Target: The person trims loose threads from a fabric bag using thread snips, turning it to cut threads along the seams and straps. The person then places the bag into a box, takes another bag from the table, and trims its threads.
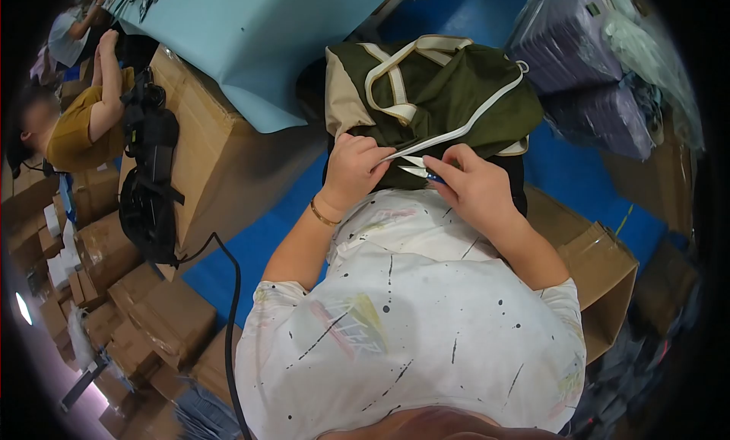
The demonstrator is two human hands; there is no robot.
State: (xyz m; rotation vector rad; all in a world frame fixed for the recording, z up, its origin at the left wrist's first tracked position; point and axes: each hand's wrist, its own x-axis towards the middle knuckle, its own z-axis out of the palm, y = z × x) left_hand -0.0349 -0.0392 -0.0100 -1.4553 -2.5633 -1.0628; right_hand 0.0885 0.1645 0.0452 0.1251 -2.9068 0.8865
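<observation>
A dark green duffel bag (494, 79) with a beige end panel and cream straps lies across my lap. Along its near side runs a white zipper strip (480, 121). My left hand (348, 174) is closed, pinching the left end of that strip between thumb and fingers. Just to the right, my right hand (480, 188) grips small thread snips (415, 170), whose metal blades point left towards the pinched end. A bit of blue on the snips shows by the fingers; the rest of the handle is hidden in the hand.
A table with a light blue cover (266, 45) stands ahead, beside a large cardboard box (201, 128) bearing black gear (152, 151). Purple stacks in plastic (563, 45) stand at right. An open carton (601, 280) is near my right elbow. Another person (84, 128) sits at left.
</observation>
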